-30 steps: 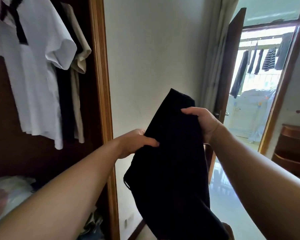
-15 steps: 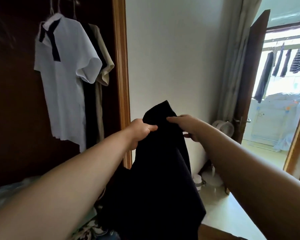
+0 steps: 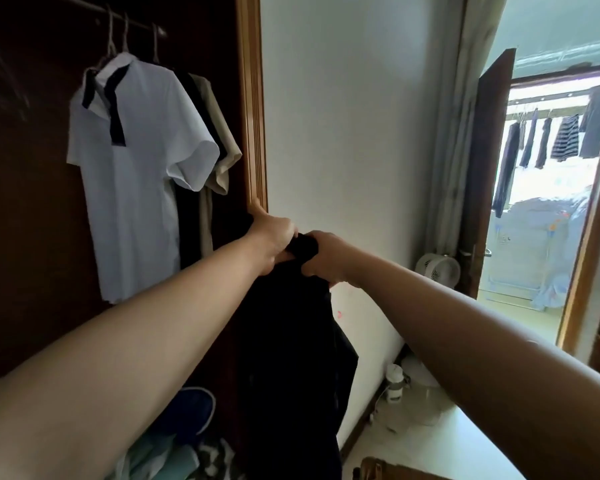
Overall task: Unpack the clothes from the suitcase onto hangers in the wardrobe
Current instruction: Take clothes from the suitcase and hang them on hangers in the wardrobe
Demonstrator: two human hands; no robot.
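Observation:
A black garment [image 3: 291,358] hangs down in front of me, bunched at its top. My left hand [image 3: 272,235] and my right hand [image 3: 323,256] both grip that top, close together, beside the wardrobe's wooden frame [image 3: 255,109]. Inside the open wardrobe, a white polo shirt with dark collar trim [image 3: 136,174] hangs from the rail [image 3: 84,8], with a black garment and a beige one [image 3: 219,140] behind it. No suitcase is clearly in view.
Folded fabrics and a blue item [image 3: 187,414] lie at the wardrobe bottom. A small white fan [image 3: 437,268] and white containers [image 3: 395,382] stand on the floor by the wall. An open door [image 3: 489,174] leads to a balcony with hanging laundry [image 3: 565,138].
My hands have come together and bunched the garment's top, moving it left toward the wardrobe frame. The view has turned to show more of the wardrobe rail and floor.

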